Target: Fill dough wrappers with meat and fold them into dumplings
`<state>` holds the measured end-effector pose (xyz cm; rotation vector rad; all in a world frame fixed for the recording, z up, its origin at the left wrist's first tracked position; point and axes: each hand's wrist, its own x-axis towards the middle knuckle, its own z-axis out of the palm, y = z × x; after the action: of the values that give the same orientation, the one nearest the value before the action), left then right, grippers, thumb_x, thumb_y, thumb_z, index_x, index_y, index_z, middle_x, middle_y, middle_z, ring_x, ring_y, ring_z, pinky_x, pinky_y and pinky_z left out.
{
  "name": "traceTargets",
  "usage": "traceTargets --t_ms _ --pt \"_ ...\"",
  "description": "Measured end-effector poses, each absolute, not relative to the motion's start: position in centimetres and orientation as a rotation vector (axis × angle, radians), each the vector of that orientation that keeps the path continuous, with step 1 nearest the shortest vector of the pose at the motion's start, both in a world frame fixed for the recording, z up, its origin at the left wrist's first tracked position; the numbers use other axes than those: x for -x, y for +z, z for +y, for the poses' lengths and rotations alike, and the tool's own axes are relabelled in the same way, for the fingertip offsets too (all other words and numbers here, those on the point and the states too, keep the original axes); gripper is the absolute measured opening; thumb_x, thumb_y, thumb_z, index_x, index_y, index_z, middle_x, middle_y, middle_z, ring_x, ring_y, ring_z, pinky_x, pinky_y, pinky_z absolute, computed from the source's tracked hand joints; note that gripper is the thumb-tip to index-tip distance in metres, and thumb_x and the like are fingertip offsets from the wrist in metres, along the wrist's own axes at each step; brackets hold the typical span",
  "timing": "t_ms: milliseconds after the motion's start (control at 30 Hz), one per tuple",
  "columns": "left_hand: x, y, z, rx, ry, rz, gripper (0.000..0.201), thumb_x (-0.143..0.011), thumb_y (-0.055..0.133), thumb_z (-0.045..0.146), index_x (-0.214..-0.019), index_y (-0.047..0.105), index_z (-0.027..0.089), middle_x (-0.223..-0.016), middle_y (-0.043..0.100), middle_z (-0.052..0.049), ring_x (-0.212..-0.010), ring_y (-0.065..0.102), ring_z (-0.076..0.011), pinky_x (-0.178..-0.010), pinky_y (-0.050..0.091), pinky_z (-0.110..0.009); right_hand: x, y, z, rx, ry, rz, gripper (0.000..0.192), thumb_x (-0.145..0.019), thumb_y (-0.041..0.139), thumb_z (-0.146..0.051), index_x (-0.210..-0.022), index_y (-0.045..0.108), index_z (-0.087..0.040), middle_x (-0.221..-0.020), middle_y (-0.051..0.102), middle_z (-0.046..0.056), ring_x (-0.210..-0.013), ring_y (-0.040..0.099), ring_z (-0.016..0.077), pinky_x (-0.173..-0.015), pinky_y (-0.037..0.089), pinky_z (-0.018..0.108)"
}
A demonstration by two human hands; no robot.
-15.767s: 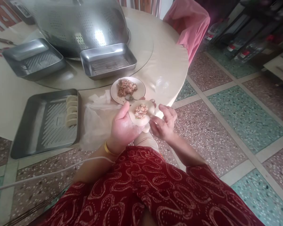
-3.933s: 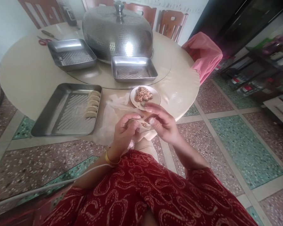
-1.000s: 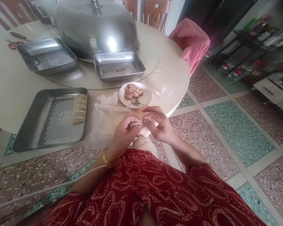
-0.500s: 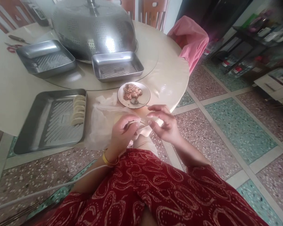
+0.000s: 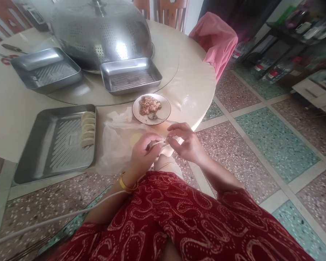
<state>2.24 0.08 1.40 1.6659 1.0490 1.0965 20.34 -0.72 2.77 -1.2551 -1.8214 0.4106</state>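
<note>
Three steel trays are counted on the bench: one near the edge (image 5: 29,159), two further back, left (image 5: 45,70) and right (image 5: 130,76). Approx. four folded dumplings (image 5: 87,129) are seen in a row in the near tray; exact no. can't be told. One dumpling (image 5: 159,144) is pinched between two hands, left hand (image 5: 143,154) and right hand (image 5: 187,143). One plate (image 5: 164,112) w/ one heap of filling (image 5: 150,104) and one spoon (image 5: 153,116) is noted. One perforated dome cover (image 5: 97,32), one plastic bag (image 5: 116,145), one pink cloth (image 5: 216,38), one gold bangle (image 5: 126,184) are counted. Two chair backs (image 5: 168,12) are seen behind the bench.
</note>
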Motion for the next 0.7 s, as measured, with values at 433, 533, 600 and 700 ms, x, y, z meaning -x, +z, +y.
traceTargets --t_ms 433,533,600,700 --pt "-2.30 0.81 0.13 -1.619 0.964 1.116 0.015 -0.083 0.062 0.027 -0.096 0.063 0.021 -0.090 0.062 0.000 -0.068 0.052 -0.0102 -0.061 0.047 -0.021 -19.84 2.55 -0.53 1.193 0.665 -1.745 0.009 -0.088 0.061 -0.023 -0.085 0.069 -0.022 -0.100 0.069 0.004 -0.099 0.063 0.0191 -0.086 0.055 0.040" --pt "-2.43 0.85 0.14 -1.597 0.990 1.132 0.015 -0.082 0.062 0.027 -0.095 0.061 0.020 -0.087 0.062 0.001 -0.070 0.052 -0.0110 -0.061 0.046 -0.021 -19.79 2.53 -0.70 1.166 0.662 -1.751 0.010 -0.089 0.059 -0.021 -0.087 0.069 -0.022 -0.103 0.069 0.004 -0.102 0.063 0.0187 -0.088 0.055 0.040" --pt "-2.52 0.93 0.17 -1.594 0.998 1.137 0.014 -0.081 0.063 0.026 -0.093 0.060 0.020 -0.086 0.062 0.001 -0.070 0.053 -0.0111 -0.062 0.046 -0.021 -19.78 2.55 -0.75 1.151 0.654 -1.753 0.011 -0.089 0.059 -0.019 -0.087 0.069 -0.022 -0.103 0.068 0.004 -0.103 0.063 0.0184 -0.089 0.055 0.040" --pt "-2.59 0.97 0.18 -1.594 1.012 1.137 0.013 -0.080 0.064 0.026 -0.091 0.060 0.020 -0.084 0.063 0.001 -0.069 0.053 -0.0109 -0.063 0.046 -0.022 -19.80 2.69 -0.85 1.140 0.641 -1.768 0.011 -0.091 0.057 -0.019 -0.089 0.068 -0.023 -0.104 0.068 0.004 -0.103 0.063 0.0186 -0.089 0.055 0.041"
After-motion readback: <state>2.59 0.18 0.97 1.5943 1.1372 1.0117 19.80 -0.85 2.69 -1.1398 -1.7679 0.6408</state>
